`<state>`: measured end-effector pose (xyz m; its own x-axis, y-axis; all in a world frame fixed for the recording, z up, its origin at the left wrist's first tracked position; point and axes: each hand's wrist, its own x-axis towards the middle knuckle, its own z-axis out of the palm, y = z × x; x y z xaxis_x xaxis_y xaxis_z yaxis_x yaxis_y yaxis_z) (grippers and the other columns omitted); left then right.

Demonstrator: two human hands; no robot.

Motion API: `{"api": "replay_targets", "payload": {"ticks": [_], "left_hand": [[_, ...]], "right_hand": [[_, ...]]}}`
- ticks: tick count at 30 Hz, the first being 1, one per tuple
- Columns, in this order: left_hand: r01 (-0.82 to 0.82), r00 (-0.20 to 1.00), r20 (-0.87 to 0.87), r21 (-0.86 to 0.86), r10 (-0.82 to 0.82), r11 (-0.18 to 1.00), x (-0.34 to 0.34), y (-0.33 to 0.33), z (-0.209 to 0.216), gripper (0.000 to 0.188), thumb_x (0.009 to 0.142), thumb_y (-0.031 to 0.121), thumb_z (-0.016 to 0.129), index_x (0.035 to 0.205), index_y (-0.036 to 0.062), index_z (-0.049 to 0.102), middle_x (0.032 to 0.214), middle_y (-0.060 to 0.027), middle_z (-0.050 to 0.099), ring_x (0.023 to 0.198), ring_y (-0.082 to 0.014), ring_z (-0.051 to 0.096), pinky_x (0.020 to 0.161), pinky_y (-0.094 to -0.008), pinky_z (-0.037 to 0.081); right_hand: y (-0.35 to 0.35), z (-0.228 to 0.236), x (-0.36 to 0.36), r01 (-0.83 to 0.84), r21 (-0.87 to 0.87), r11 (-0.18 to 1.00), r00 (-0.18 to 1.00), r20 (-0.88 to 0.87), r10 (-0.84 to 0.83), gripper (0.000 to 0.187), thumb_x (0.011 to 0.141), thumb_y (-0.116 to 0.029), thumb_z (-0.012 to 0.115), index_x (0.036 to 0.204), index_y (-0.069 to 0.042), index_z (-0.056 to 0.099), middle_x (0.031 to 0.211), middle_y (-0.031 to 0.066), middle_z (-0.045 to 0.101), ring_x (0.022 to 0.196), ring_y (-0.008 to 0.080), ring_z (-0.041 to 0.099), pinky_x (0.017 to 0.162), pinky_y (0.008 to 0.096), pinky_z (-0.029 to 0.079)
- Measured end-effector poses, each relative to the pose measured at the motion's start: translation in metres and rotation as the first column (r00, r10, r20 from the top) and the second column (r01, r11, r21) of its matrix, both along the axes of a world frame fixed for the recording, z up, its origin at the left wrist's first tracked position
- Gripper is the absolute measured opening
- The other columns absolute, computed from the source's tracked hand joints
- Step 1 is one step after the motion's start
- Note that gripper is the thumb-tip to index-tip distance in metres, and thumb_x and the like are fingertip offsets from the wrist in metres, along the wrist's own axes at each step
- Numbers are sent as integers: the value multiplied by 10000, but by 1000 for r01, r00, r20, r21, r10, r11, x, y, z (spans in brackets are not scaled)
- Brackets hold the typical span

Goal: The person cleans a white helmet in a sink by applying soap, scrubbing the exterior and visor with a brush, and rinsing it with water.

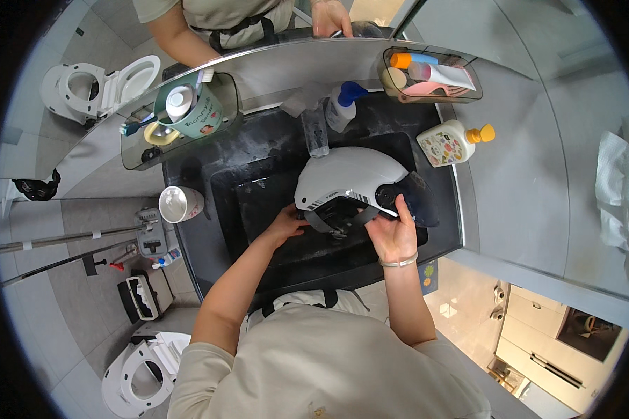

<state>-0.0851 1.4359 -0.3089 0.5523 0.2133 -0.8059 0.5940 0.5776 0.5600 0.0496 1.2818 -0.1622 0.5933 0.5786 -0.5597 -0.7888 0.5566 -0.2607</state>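
Note:
A white helmet point(349, 176) with a dark tinted visor point(421, 199) is held over the black sink basin point(248, 230), its strap side toward me. My left hand point(285, 225) grips its lower left edge, with the fingertips hidden behind the rim. At the lower right, my right hand point(393, 234) holds the rim near the visor hinge, thumb up along the outside. Grey chin straps point(319, 221) hang between the two hands. Behind the helmet stands the faucet point(315, 133), partly hidden by it.
On the counter stand a white cup point(180, 204), a blue-topped pump bottle point(342, 108) and a yellow-capped bottle point(449, 144). Mirror-side shelves hold a green cup point(194, 112) and several tubes point(440, 75). A toilet point(147, 373) is at the lower left.

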Motion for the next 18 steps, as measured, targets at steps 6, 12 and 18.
{"api": "replay_targets", "payload": {"ticks": [6, 12, 18], "left_hand": [[238, 943, 167, 263, -287, 935, -1, -7, 19, 536, 715, 15, 670, 1209, 31, 461, 1078, -82, 563, 958, -164, 549, 797, -287, 462], [100, 943, 302, 138, -138, 985, -4, -16, 53, 534, 749, 53, 664, 1224, 8, 425, 1136, -104, 549, 1041, -170, 529, 871, -279, 432], [-22, 887, 462, 93, -23, 995, -5, -18, 69, 535, 736, -48, 615, 1234, -5, 423, 1161, -70, 520, 1065, -154, 495, 899, -269, 413]], "right_hand": [[-14, 25, 0, 18, 113, 993, 1000, 14, -20, 392, 889, -271, 493, 1183, -13, 462, 1248, 143, 460, 1188, 317, 378, 1052, 482, 216], [-29, 56, -3, 74, 198, 977, 996, 30, -81, 482, 902, -310, 444, 1275, -10, 382, 1333, 166, 371, 1252, 334, 302, 1076, 495, 169], [-39, 81, -10, 46, 313, 949, 990, 114, -86, 564, 890, -398, 448, 1252, 30, 386, 1291, 188, 404, 1205, 332, 343, 1046, 464, 234]]}}
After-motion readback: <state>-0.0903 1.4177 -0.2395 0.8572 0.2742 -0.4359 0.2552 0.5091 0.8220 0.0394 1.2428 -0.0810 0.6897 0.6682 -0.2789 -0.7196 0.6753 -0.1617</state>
